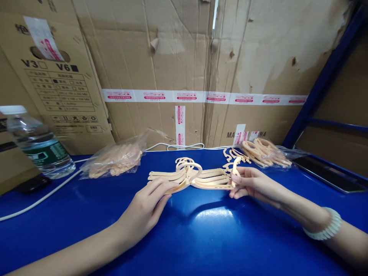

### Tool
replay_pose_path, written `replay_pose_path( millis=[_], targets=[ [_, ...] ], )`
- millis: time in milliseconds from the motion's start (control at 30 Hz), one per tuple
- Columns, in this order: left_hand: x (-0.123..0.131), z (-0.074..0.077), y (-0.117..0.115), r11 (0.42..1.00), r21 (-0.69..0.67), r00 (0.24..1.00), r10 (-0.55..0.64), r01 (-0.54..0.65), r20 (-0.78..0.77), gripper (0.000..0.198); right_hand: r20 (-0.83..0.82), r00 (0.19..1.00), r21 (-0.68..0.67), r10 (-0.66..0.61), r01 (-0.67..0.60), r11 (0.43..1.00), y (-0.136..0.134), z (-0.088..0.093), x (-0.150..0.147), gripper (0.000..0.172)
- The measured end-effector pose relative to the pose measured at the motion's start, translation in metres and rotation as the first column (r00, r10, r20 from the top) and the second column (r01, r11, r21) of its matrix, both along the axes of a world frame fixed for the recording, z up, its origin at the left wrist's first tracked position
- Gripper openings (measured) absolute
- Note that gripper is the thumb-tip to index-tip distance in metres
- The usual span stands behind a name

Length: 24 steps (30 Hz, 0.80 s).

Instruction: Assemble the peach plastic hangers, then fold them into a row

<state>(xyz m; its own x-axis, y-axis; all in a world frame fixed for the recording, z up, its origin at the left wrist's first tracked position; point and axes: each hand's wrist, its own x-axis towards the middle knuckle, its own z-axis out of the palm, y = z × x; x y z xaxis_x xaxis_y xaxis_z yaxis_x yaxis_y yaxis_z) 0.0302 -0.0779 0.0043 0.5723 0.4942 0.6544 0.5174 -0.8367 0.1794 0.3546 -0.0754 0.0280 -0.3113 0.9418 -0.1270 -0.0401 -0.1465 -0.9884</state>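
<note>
While left fingers (164,186) grip a hanger (206,186), hiding one tip, right fingers (244,180) pinch a half-hidden piece (236,167).

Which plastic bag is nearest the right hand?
The right-side plastic bag, just beyond the right hand; the other bag lies near the water bottle.

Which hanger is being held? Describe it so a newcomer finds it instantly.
On the blue table, before the cardboard wall, lies a cluster of peach hangers. Just in front of it is the held hanger, nearest the camera. It alone spans from the left hand to the right hand.
</note>
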Motion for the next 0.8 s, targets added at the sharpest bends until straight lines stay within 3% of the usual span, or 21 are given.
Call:
replay_pose_path(
  millis=[200,467,633,800],
  targets=[
    [0.001,0.001,0.000,1.000,-0.009,1.000,0.009,-0.009,0.013,0.029,0.104,0.991,0.155,-0.082,0.066,0.986,-0.003,0.001,-0.005,0.049],
    [0.001,0.000,-0.001,0.998,-0.066,0.999,0.020,-0.017,0.042,0.027,0.174,0.965,0.357,-0.196,0.124,0.926,-0.007,0.004,-0.010,0.050],
    [0.002,0.001,-0.005,0.985,-0.172,0.995,0.024,-0.007,0.098,0.025,0.132,0.963,0.413,-0.236,0.163,0.896,-0.009,0.005,-0.014,0.045],
    [0.003,0.009,-0.006,0.952,-0.305,0.985,0.054,-0.002,0.164,0.024,-0.082,0.967,0.408,-0.241,0.253,0.877,-0.004,0.004,-0.007,0.033]
  ],
)
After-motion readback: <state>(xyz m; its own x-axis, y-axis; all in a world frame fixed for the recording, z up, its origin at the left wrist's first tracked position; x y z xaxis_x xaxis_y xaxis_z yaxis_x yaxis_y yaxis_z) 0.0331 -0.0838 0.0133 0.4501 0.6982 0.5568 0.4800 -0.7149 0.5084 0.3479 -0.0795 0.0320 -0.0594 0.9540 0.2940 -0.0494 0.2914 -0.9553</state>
